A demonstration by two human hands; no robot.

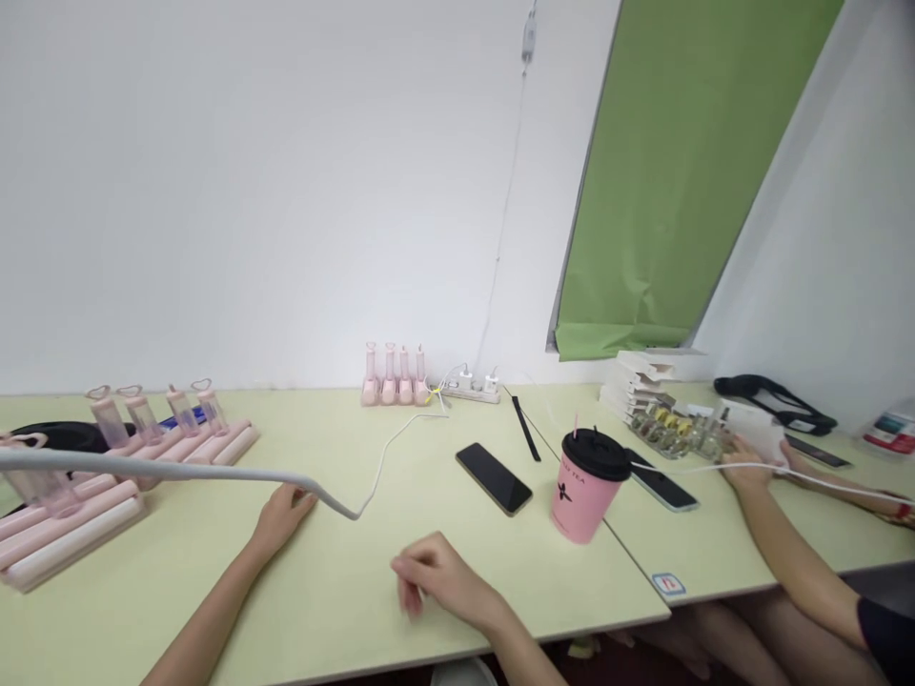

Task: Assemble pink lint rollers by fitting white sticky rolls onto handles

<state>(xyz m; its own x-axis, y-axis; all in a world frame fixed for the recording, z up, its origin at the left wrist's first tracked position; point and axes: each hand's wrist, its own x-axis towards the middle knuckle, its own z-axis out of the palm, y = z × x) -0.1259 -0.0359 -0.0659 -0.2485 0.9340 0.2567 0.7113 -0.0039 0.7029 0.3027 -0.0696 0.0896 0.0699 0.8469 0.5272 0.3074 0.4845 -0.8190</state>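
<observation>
My left hand rests on the pale green table, its fingers stretched out along the top and nothing seen in them. A white cable passes just right of its fingertips. Slightly above the table near the front edge is my right hand. Its fingers are curled in, a little smeared by motion, and no object shows in them. A black-screened phone lies beyond my right hand. To the right of that stands a pink paper cup with a black lid and a straw.
Pink devices with clear tubes stand at left; more are by the wall near a power strip. A thick cable crosses the foreground. At right, another person's hand is near small glass bottles and white boxes.
</observation>
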